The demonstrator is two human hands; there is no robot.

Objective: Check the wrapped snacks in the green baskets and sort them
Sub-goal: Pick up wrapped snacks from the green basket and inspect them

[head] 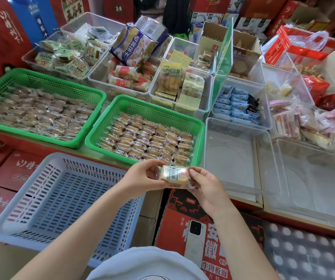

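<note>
Both hands, left hand and right hand, pinch the clear-wrapped square biscuit snack by its ends, label up, probably for checking.

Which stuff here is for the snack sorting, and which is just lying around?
For the job: wrapped snack held by left hand and right hand; two green baskets; blue basket.

Lying around: phone; clear bins; red boxes.

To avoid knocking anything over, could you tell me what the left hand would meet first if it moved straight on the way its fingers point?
Probably the right hand, past the wrapped snack the left hand holds; depth is unclear.
</note>
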